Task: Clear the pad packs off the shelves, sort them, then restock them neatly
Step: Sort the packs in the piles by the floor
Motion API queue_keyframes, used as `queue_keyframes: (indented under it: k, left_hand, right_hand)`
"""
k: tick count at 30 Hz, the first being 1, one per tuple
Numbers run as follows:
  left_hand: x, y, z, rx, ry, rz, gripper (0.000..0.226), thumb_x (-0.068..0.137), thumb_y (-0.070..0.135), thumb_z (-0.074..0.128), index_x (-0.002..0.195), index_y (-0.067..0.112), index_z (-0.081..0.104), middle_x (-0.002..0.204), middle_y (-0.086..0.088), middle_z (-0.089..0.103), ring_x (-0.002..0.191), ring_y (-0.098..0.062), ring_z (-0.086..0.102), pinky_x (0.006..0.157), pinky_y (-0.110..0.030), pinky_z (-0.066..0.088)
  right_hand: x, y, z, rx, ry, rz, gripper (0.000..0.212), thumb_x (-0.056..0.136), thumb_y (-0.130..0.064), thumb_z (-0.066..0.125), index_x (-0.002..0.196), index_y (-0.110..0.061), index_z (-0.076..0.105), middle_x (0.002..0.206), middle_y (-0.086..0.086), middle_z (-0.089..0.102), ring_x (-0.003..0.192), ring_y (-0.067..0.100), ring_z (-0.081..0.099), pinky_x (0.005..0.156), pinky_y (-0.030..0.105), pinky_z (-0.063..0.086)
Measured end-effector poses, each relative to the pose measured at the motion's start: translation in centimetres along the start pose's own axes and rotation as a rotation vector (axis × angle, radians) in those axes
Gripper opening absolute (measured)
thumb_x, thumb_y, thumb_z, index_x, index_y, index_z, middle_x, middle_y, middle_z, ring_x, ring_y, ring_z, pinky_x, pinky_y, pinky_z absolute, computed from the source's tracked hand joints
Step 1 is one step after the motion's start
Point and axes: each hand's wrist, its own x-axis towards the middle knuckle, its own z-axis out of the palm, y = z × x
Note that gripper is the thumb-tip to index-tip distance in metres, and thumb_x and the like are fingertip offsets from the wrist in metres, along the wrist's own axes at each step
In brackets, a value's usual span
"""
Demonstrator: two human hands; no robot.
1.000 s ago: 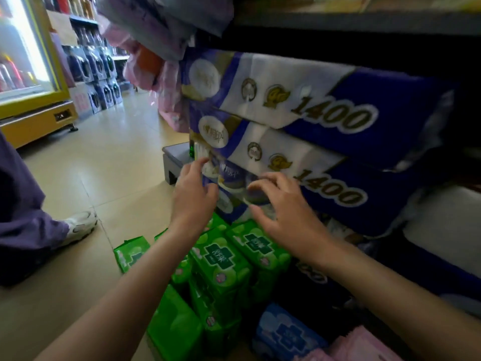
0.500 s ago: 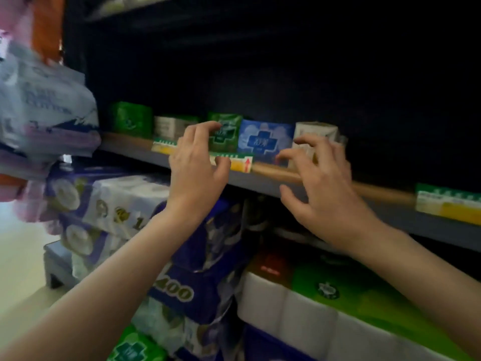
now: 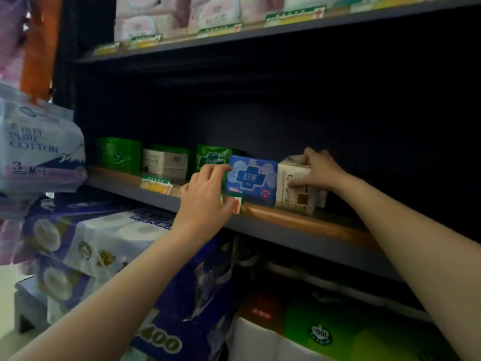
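Note:
On the middle shelf stand several pad packs: a green pack at the left, a white pack, another green pack, a blue pack and a white pack at the right. My right hand grips the right white pack, fingers over its top and thumb on its front. My left hand hovers with spread fingers just left of the blue pack, in front of the shelf edge, holding nothing.
An upper shelf carries pink and white packs behind price tags. A pure-cotton pack hangs at the left. Below the middle shelf are blue tissue bundles and green-and-white roll packs. The shelf's right part is dark.
Both hands rose from the green packs on the floor to the middle shelf. My right hand has closed on the right white pack; my left hand has reached beside the blue pack.

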Motion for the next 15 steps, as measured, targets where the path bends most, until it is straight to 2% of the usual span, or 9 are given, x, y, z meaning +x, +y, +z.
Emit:
queue_keyframes:
  k: [1, 4, 7, 11, 13, 15]
  left_hand:
    - [0.1, 0.0, 0.0, -0.018, 0.005, -0.013, 0.052, 0.089, 0.02, 0.053, 0.138, 0.023, 0.035, 0.136, 0.005, 0.037, 0.125, -0.016, 0.034, 0.1, -0.035, 0.023]
    - [-0.3, 0.4, 0.6, -0.057, -0.006, -0.021, 0.052, 0.089, 0.02, 0.054, 0.138, 0.023, 0.035, 0.136, 0.004, 0.038, 0.125, -0.016, 0.034, 0.1, -0.038, 0.025]
    - [-0.7, 1.3, 1.3, -0.061, -0.017, 0.004, 0.053, 0.089, 0.019, 0.054, 0.138, 0.023, 0.036, 0.138, 0.003, 0.038, 0.125, -0.018, 0.035, 0.1, -0.041, 0.028]
    - [-0.9, 2.3, 1.0, -0.081, 0.006, -0.004, 0.054, 0.087, 0.018, 0.056, 0.137, 0.023, 0.036, 0.137, 0.003, 0.038, 0.125, -0.018, 0.035, 0.101, -0.041, 0.029]
    - [-0.9, 2.4, 0.4, -0.122, 0.015, -0.004, 0.054, 0.087, 0.016, 0.057, 0.137, 0.022, 0.037, 0.136, 0.003, 0.039, 0.125, -0.018, 0.036, 0.102, -0.04, 0.031]
    - [-0.6, 2.7, -0.3, -0.317, 0.038, -0.081, 0.052, 0.088, 0.015, 0.059, 0.136, 0.021, 0.039, 0.134, 0.002, 0.042, 0.122, -0.016, 0.04, 0.099, -0.035, 0.036]
  right_hand:
    - [-0.2, 0.1, -0.2, 0.01, -0.009, -0.011, 0.055, 0.069, -0.034, 0.08, 0.104, -0.022, 0.039, 0.127, 0.012, 0.039, 0.109, 0.027, 0.047, 0.076, 0.032, 0.042]
    - [-0.5, 0.2, -1.0, -0.086, -0.008, -0.021, 0.053, 0.069, -0.04, 0.079, 0.099, -0.021, 0.04, 0.125, 0.012, 0.044, 0.117, 0.031, 0.038, 0.084, 0.035, 0.035]
    - [-0.3, -0.7, -1.9, -0.162, -0.047, -0.015, 0.053, 0.071, -0.049, 0.074, 0.1, -0.018, 0.044, 0.12, 0.007, 0.053, 0.116, 0.029, 0.042, 0.09, 0.036, 0.03]
    - [-1.0, -1.1, -2.3, -0.258, -0.073, 0.0, 0.057, 0.068, -0.048, 0.077, 0.102, -0.021, 0.04, 0.122, 0.009, 0.054, 0.117, 0.033, 0.041, 0.088, 0.039, 0.036]
    - [-2.0, -0.8, -2.4, -0.236, 0.078, -0.035, 0.068, 0.065, -0.045, 0.08, 0.114, -0.02, 0.04, 0.123, 0.01, 0.052, 0.118, 0.034, 0.04, 0.089, 0.04, 0.039]
    - [-3.7, -0.8, -3.3, -0.134, 0.311, -0.128, 0.083, 0.062, -0.043, 0.082, 0.126, -0.019, 0.036, 0.125, 0.008, 0.049, 0.116, 0.031, 0.041, 0.091, 0.038, 0.037]
